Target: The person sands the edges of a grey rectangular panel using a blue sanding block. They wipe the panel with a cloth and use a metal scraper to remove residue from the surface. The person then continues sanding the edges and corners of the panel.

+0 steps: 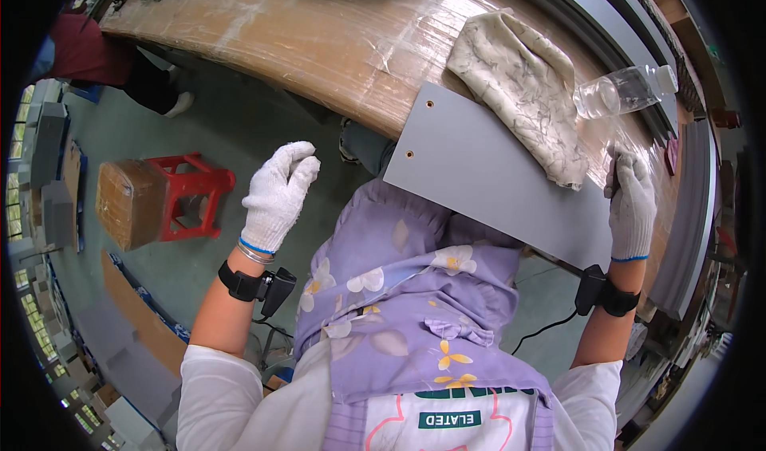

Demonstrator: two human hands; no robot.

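Observation:
My left hand, in a white knit glove with a blue cuff, hangs in the air left of the table. Its fingers are loosely bent, with a small gap by the thumb and nothing seen between them. A flat grey panel with two brass-coloured holes lies over the table's near edge, above my lap. Beside the panel's right end is my gloved right hand, fingers curled in. Something dark shows at its fingertips; I cannot tell whether it is a small object or a stain. A crumpled, patterned cream cloth covers part of the panel.
A clear plastic bottle lies on its side on the film-wrapped table. Long grey panels stand at the right. On the left are a red stool, a taped carton and another person's legs.

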